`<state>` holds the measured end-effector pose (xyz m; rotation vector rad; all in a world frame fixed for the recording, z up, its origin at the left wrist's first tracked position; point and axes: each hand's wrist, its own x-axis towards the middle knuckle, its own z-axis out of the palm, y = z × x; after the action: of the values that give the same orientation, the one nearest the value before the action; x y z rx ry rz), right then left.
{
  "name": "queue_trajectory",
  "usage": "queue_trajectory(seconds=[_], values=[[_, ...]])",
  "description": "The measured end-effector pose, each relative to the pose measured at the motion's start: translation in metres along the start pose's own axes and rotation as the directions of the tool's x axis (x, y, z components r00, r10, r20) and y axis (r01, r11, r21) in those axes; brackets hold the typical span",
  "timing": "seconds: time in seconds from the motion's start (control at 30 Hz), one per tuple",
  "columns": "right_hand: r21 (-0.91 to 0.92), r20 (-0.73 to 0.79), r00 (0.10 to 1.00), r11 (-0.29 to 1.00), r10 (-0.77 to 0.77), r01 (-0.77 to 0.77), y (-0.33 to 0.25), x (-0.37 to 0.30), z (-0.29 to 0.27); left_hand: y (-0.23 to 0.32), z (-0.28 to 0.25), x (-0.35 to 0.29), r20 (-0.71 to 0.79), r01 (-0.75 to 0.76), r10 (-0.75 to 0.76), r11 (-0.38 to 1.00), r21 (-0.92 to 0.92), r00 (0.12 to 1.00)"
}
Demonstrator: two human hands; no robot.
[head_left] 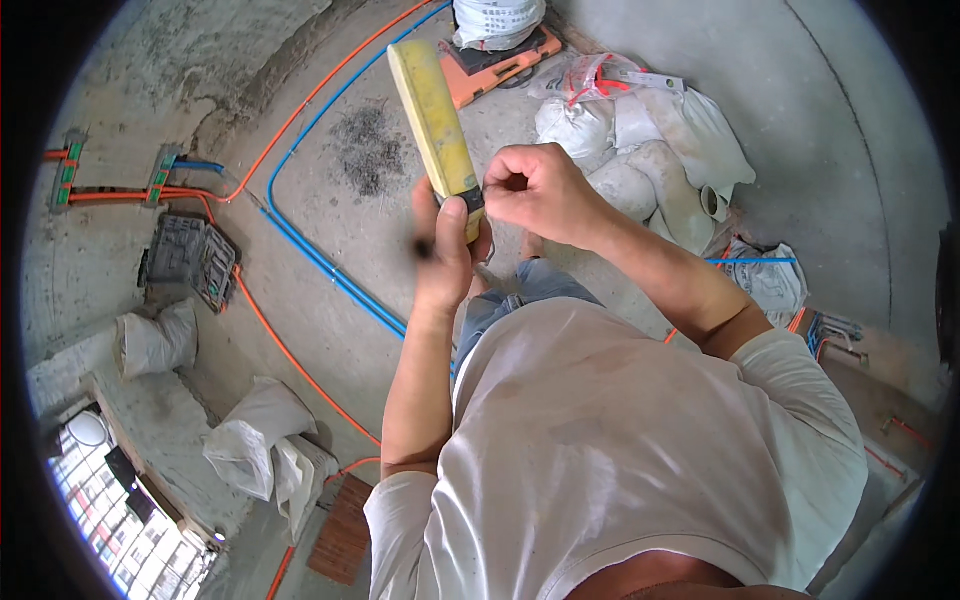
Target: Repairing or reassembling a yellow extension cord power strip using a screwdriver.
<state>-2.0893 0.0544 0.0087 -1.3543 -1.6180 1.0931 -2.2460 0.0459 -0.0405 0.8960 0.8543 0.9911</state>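
My left hand (447,250) is wrapped round the lower end of a long, flat-sided yellow tool (432,115), its thumb on the near side. The tool stands up and tilts to the left, with scuffed faces and a black part (470,198) near the grip. What kind of tool it is I cannot tell. Close beside that black part, my right hand (540,195) is closed in a pinch. Whatever its fingertips hold, if anything, is hidden. A blurred dark spot (422,248) shows at the left hand's outer side.
Blue pipes (330,270) and orange conduit (262,305) run along the concrete floor. Dark debris (370,150) lies scattered ahead. Filled white sacks (640,170) are piled at the far right, near an orange case (500,75). An open toolbox (190,255) and crumpled sacks (265,435) are on the left.
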Motion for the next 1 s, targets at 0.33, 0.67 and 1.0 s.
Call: queue_trajectory(seconds=[0.33,0.67,1.0], values=[[0.265,0.128,0.971,0.936,0.204,-0.231,-0.005,0.008,0.004,-0.005,-0.009,0.001,0.123,0.114,-0.081,0.948,-0.296,0.989],[0.516,0.171,0.948,0.795,0.269,-0.319,0.003,0.011,0.013,0.0,-0.009,0.001,0.184,0.228,-0.166,0.884,-0.408,0.969],[0.529,0.274,0.917,0.751,0.29,-0.396,0.014,0.011,0.009,-0.005,-0.01,0.002,0.194,0.27,-0.201,0.851,-0.45,0.96]])
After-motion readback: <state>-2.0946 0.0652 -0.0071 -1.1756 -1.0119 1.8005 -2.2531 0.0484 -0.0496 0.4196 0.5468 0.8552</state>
